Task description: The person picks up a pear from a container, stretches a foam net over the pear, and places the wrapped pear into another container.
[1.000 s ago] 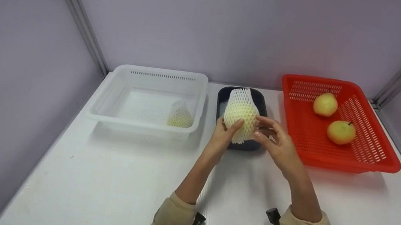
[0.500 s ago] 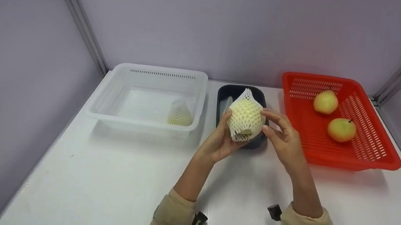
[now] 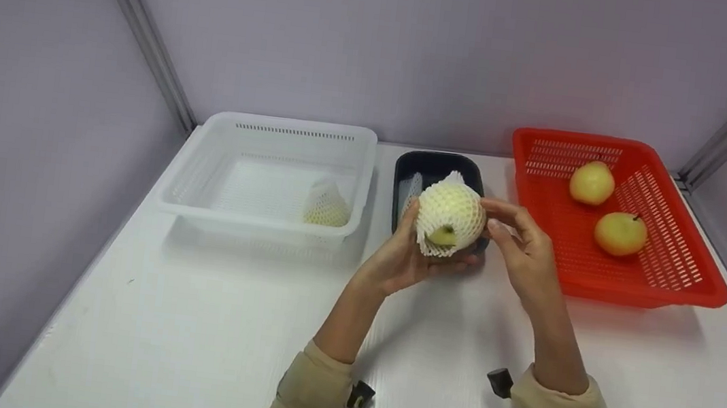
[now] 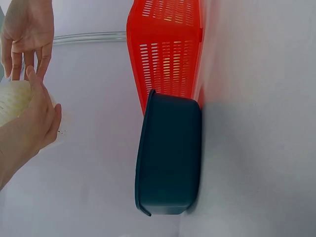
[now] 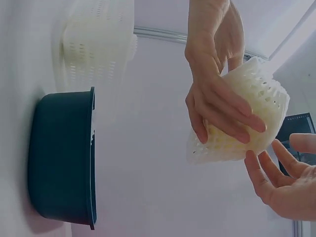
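Observation:
A round yellow-green pear (image 3: 449, 217) in a white foam net sleeve is held up in front of the dark teal bin. My left hand (image 3: 398, 256) grips it from below and from the left, its fingers spread under the net (image 5: 247, 106) in the right wrist view. The stem end shows through the net's opening towards me. At the right side of the net are the fingertips of my right hand (image 3: 526, 250). Seen from the right wrist, those fingers (image 5: 266, 173) touch the net while the thumb stands apart. The left wrist view shows only part of the wrapped pear (image 4: 14, 101).
The dark teal bin (image 3: 440, 163) holds foam net (image 3: 414, 186). At the left, a white basket (image 3: 258, 223) contains one netted pear (image 3: 327, 210). Two bare pears (image 3: 592, 182) lie in the red basket (image 3: 536, 251) at the right. Each sleeve carries a black wrist camera.
The wrapped pear has turned, bringing its stem end towards me, and shifted slightly right. My left thumb has moved from the pear's front to its left side. The right hand stays beside it.

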Tool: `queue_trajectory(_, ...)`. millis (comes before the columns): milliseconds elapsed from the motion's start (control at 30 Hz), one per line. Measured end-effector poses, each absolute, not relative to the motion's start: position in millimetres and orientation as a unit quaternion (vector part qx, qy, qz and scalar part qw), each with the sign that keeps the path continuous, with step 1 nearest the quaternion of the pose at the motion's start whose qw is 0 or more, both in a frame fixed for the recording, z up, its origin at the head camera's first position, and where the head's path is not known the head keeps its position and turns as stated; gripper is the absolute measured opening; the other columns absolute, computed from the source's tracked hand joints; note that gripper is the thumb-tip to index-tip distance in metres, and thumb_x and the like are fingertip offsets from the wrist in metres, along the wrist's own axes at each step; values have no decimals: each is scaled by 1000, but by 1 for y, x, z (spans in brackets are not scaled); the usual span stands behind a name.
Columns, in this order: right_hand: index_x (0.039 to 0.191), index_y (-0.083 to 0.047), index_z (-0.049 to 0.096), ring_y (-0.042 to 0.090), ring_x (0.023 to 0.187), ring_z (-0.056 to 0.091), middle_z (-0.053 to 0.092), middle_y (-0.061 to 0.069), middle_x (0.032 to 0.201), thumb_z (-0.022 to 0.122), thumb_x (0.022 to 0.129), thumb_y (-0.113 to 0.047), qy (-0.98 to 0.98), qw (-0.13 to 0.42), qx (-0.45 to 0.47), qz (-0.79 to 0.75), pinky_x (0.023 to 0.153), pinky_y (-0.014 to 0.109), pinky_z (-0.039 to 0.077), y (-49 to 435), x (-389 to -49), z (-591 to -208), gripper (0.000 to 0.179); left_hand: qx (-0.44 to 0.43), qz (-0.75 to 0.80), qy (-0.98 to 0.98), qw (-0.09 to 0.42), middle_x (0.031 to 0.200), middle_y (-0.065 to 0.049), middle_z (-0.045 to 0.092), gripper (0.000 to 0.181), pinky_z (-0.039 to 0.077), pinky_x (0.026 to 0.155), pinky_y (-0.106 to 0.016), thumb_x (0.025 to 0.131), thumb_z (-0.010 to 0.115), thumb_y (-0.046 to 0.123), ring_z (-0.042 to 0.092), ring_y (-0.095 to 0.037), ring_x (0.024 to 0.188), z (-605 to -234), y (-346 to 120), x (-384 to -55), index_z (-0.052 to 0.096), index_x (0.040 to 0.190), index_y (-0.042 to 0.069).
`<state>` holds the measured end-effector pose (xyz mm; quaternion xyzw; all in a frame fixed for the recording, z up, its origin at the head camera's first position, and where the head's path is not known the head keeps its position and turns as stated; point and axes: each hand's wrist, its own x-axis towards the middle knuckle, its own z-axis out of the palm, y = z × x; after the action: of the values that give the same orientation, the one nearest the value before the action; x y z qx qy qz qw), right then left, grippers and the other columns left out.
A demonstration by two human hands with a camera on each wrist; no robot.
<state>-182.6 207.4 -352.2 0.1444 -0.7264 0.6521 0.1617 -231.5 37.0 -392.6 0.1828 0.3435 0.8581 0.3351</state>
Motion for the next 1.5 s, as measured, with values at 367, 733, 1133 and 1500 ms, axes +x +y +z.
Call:
queue_trajectory(367,122,4,48,20,112,46,51,11,121,52,94,-11,-765,127,97,624,97,35,36,208,-185,-351,32,196,813,516,188,128,-14,39,89,41,92,-37,76,75,30,45,-26,115,-390,35,-228,19,140,5)
queue_trajectory(733,134,0,34,27,116,41,41,14,128,67,84,-17,-811,74,95,572,95,43,37,207,-184,-355,62,289,490,780,-261,128,-15,30,99,34,98,-28,63,86,18,39,-23,117,-397,49,-221,21,137,10)
queue_trajectory(1133,138,-1,26,30,116,39,38,17,131,67,84,-11,-792,61,71,603,98,43,33,207,-187,-355,69,312,472,816,-116,142,-17,25,102,33,99,-31,73,78,30,32,-22,126,-384,35,-213,10,144,4)
queue_trajectory(1500,131,3,31,24,113,40,41,17,130,53,90,-17,-742,109,33,661,93,35,34,214,-192,-358,50,261,645,717,53,122,-14,46,45,48,79,-28,95,51,19,59,-26,96,-378,24,-221,38,133,-1)
